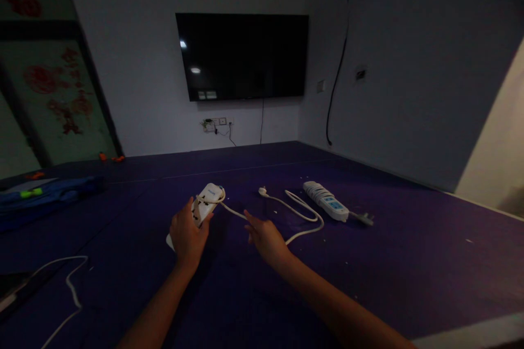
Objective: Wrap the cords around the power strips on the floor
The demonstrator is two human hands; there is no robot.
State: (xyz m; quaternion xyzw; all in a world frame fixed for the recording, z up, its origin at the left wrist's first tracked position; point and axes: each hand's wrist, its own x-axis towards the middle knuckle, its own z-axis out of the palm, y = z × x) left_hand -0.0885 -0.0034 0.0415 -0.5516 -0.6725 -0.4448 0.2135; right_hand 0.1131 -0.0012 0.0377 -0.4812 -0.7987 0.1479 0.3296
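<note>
My left hand (189,234) is closed around a white power strip (210,194), which it holds tilted over the purple surface. One loop of the strip's white cord (233,211) crosses its far part. From there the cord runs to my right hand (265,237), whose fingers are pinched on it. Past that hand the cord curves away to the right and bends back, ending in a white plug (262,191) that lies on the surface. A second white power strip (333,208), its cord wound round it, rests farther right with a grey plug (363,218).
A dark television (245,57) hangs on the far wall above several sockets (221,121). Blue cloth (61,196) lies at the left. Nearer, a white cable (72,289) runs beside a dark object (14,283). A black cable (338,82) hangs down the right wall.
</note>
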